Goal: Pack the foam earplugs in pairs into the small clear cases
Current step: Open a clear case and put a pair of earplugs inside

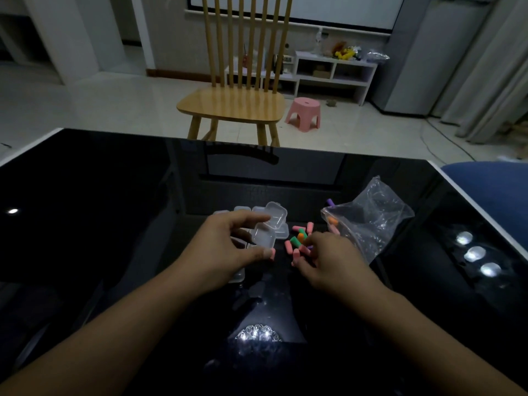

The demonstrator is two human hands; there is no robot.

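A small clear case (267, 231) stands open on the black glossy table (114, 212), its lid (276, 215) tilted up. My left hand (225, 247) grips this case between thumb and fingers. Several more clear cases (243, 209) lie behind and under that hand. To the right lies a pile of foam earplugs (300, 238) in pink, green, orange and purple. My right hand (325, 261) rests on the near side of the pile, fingers curled on pink earplugs (297, 255). One pink earplug (273, 254) lies beside my left thumb.
A crumpled clear plastic bag (371, 218) with an orange earplug (333, 221) inside lies right of the pile; a purple earplug (330, 202) sits at its top. A wooden chair (231, 104) and a pink stool (304, 112) stand beyond the table's far edge.
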